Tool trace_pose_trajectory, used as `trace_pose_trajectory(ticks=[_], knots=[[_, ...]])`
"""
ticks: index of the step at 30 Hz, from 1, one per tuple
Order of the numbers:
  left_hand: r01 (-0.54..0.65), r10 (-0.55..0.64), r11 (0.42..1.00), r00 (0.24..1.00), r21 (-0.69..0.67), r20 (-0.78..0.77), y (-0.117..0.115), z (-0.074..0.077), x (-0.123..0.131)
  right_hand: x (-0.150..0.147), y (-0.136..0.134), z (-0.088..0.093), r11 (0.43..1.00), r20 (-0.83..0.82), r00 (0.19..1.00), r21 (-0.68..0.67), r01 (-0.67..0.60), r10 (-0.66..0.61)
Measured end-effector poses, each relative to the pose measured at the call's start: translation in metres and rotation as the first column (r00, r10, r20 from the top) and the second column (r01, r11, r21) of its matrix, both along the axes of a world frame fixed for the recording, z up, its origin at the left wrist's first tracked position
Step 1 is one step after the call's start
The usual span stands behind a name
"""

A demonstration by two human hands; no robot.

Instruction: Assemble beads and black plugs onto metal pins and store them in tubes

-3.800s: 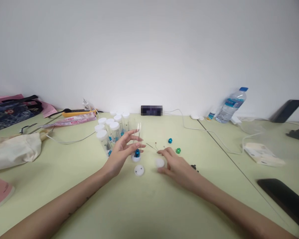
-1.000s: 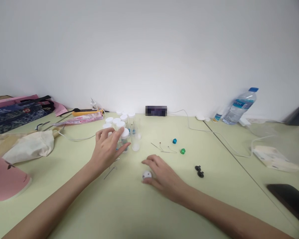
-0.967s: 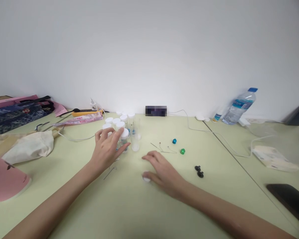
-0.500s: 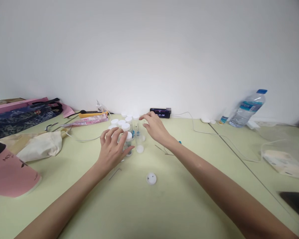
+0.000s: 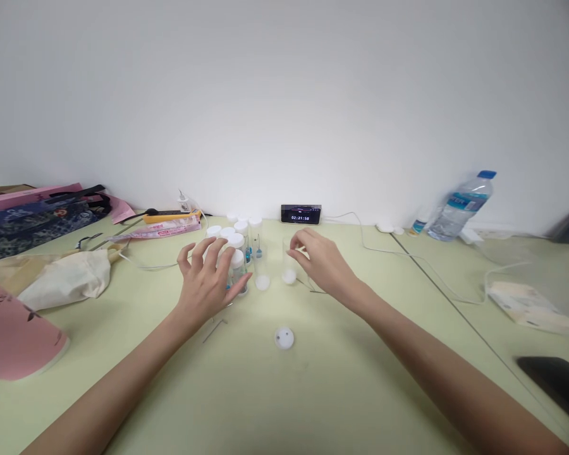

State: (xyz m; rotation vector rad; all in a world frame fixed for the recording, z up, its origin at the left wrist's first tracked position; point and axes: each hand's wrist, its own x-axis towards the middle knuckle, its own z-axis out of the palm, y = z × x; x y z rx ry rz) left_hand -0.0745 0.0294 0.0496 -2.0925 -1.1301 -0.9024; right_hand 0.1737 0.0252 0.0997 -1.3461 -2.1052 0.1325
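Several capped tubes [image 5: 238, 260] stand filled; left hand [image 5: 205, 278] splayed by them, right hand [image 5: 321, 260] pinching an open tube [image 5: 288, 265], seemingly left unfilled.

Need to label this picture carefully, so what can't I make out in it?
All in the head view:
Palm side of the left hand: hidden by its own back; contact with the capped tubes is unclear.
Their full number: hidden by that hand and one another.
Thin rods near the right hand: seemingly partly behind its wrist.
Pink cup: cut off by the left edge.
White disc: its dark marks are too small to identify.
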Motion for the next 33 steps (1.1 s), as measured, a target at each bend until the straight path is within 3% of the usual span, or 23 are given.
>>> trace_pose_trajectory(ticks=[4, 8, 11, 14, 19, 27, 33], knots=[[-0.027, 0.027, 1.000, 1.000, -0.002, 0.010, 0.002, 0.004, 0.003, 0.016, -0.038, -0.006, 0.996, -0.012, 1.000, -0.085, -0.022, 0.021], [-0.011, 0.011, 1.000, 1.000, 0.011, 0.022, -0.001, 0.014, 0.009, 0.022, -0.055, -0.013, 0.990, -0.043, 0.999, -0.138, -0.025, 0.019], [0.030, -0.030, 0.999, 0.999, -0.020, 0.013, -0.002, 0.029, 0.022, 0.020, -0.055, -0.017, 0.986, -0.092, 0.996, -0.166, -0.033, 0.018], [0.023, -0.037, 0.991, 0.994, -0.130, -0.101, 0.003, 0.044, 0.038, 0.015, -0.052, -0.024, 0.980, -0.169, 0.986, -0.195, -0.039, 0.006], [-0.003, -0.065, 0.952, 0.975, -0.306, -0.213, 0.018, 0.053, 0.059, 0.008, -0.051, -0.043, 0.968, -0.309, 0.951, -0.242, -0.066, -0.012], [0.112, -0.175, 0.894, 0.979, -0.434, -0.108, 0.001, 0.057, 0.064, 0.009, -0.052, -0.088, 0.932, -0.378, 0.924, -0.353, -0.083, -0.061], [0.133, -0.170, 0.773, 0.985, -0.620, -0.001, -0.011, 0.063, 0.065, 0.008, -0.050, -0.094, 0.935, -0.398, 0.913, -0.349, -0.060, -0.090]])
